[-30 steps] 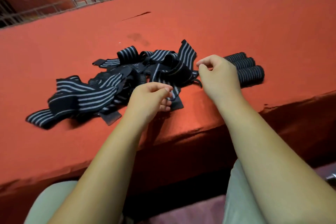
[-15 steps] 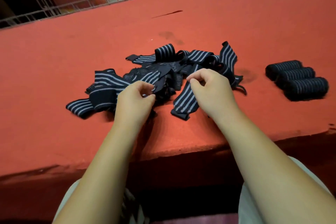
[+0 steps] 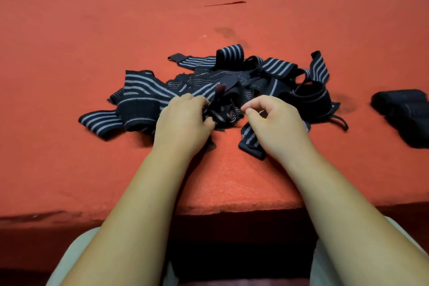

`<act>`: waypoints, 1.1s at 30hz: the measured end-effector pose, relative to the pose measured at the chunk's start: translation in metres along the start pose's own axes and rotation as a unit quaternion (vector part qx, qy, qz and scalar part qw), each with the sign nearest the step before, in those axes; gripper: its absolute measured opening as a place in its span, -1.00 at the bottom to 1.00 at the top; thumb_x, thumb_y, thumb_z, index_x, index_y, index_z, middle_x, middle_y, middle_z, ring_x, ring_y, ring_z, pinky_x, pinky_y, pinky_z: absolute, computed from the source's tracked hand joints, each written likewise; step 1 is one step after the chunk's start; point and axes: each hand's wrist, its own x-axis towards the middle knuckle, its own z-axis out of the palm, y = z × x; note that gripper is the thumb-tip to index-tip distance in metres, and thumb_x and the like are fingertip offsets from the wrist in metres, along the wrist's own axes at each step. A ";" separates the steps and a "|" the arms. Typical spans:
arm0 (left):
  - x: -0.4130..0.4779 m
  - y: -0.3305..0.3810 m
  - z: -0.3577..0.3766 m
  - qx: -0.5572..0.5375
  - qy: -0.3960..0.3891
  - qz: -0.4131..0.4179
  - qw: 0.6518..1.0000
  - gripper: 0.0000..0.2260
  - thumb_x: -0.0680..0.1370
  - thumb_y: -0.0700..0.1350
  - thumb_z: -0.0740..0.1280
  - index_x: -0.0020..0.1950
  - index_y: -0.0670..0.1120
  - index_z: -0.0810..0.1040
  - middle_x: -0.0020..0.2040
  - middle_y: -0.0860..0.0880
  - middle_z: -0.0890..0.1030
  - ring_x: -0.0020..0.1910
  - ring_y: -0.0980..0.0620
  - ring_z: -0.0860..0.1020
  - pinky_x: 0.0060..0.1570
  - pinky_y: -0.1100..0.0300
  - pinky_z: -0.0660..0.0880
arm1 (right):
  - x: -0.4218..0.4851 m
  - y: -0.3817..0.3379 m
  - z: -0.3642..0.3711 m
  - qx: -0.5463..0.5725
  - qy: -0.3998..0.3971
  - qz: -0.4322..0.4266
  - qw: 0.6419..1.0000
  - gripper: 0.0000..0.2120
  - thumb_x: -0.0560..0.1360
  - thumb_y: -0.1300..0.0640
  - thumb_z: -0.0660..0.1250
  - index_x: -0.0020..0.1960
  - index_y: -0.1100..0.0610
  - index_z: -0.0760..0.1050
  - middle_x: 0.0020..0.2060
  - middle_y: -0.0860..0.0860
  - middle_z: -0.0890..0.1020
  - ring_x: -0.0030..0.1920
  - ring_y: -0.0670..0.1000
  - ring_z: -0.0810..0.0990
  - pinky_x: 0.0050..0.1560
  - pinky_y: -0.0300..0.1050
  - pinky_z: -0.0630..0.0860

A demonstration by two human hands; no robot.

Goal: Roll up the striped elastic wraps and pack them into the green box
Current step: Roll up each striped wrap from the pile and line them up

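The red tabletop (image 3: 92, 30) carries a tangled heap of striped elastic wraps (image 3: 232, 81) near the middle of its front edge, with finished rolls (image 3: 404, 111) toward the right edge. The wraps look light, limp and stretchy, best taken by a flat end. The left hand (image 3: 183, 121) grips a wrap end. The right hand (image 3: 276, 123) curls over a strap; whether it holds anything is unclear.

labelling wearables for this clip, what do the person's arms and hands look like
Both forearms are bare, with no sleeves in view. The left hand and right hand wear no gloves, and no watch, bracelet or ring shows on them.
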 end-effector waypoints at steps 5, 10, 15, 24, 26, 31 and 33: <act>-0.003 -0.014 -0.012 -0.024 -0.013 0.014 1.000 -0.74 0.52 -0.07 0.41 0.21 0.09 0.65 0.00 0.11 0.53 0.16 -0.09 0.56 0.06 -0.06 0.57 | -0.002 0.000 0.001 -0.007 -0.004 -0.002 1.000 -0.81 0.61 0.17 0.38 0.08 -0.06 0.71 0.06 -0.15 0.68 0.06 -0.28 0.55 0.01 -0.57 0.33; -0.015 -0.027 -0.022 -0.026 -0.046 0.020 0.998 -0.85 0.46 -0.09 0.46 -0.08 0.15 0.58 -0.12 0.13 0.50 0.04 -0.03 0.53 -0.02 -0.05 0.58 | 0.002 0.005 0.000 -0.051 -0.077 -0.001 0.996 -0.80 0.65 0.10 0.38 0.11 -0.13 0.76 0.38 -0.14 0.57 -0.03 -0.27 0.57 0.19 -0.29 0.41; -0.023 -0.030 -0.019 -0.056 -0.022 0.011 0.998 -0.81 0.47 -0.13 0.46 -0.21 0.06 0.47 -0.16 0.07 0.54 -0.05 -0.06 0.54 -0.04 -0.06 0.56 | -0.002 0.006 0.001 -0.126 -0.175 -0.015 0.976 -0.61 0.72 0.01 0.30 0.52 -0.20 0.54 0.73 -0.17 0.10 0.51 -0.05 0.37 0.60 -0.06 0.23; -0.029 -0.034 -0.012 -0.093 0.008 0.009 0.996 -0.85 0.48 -0.17 0.47 -0.01 0.05 0.73 -0.17 0.11 0.54 -0.09 0.03 0.55 -0.06 0.11 0.47 | 0.005 0.005 0.005 -0.090 -0.144 -0.014 0.985 -0.46 0.79 0.07 0.13 0.74 0.01 0.15 0.74 -0.17 0.07 0.72 0.01 0.07 0.71 -0.03 0.02; -0.029 -0.030 -0.010 -0.082 0.004 0.022 0.996 -0.72 0.50 -0.17 0.47 0.14 0.12 0.77 -0.16 0.13 0.51 -0.05 0.03 0.54 -0.03 0.15 0.42 | 0.006 0.004 0.002 -0.037 -0.102 -0.008 0.994 -0.46 0.79 0.14 0.12 0.75 0.05 0.15 0.73 -0.14 0.11 0.71 -0.10 0.11 0.71 -0.08 0.03; -0.028 -0.019 -0.012 -0.044 -0.024 0.007 0.999 -0.70 0.56 -0.14 0.43 0.23 0.13 0.74 -0.05 0.09 0.56 0.04 0.02 0.51 -0.02 0.13 0.40 | 0.006 -0.009 -0.020 0.082 -0.048 -0.002 0.995 -0.45 0.79 0.17 0.10 0.75 -0.05 0.15 0.70 -0.29 0.11 0.50 -0.05 0.50 0.39 -0.44 0.38; -0.026 -0.019 -0.018 -0.025 -0.053 0.012 0.998 -0.69 0.54 -0.16 0.42 0.24 0.10 0.73 -0.01 0.09 0.57 0.14 -0.04 0.57 0.07 0.13 0.44 | 0.004 -0.017 -0.029 0.112 -0.041 -0.023 0.993 -0.46 0.78 0.18 0.11 0.72 -0.12 0.21 0.67 -0.35 0.16 0.42 -0.15 0.54 0.40 -0.29 0.47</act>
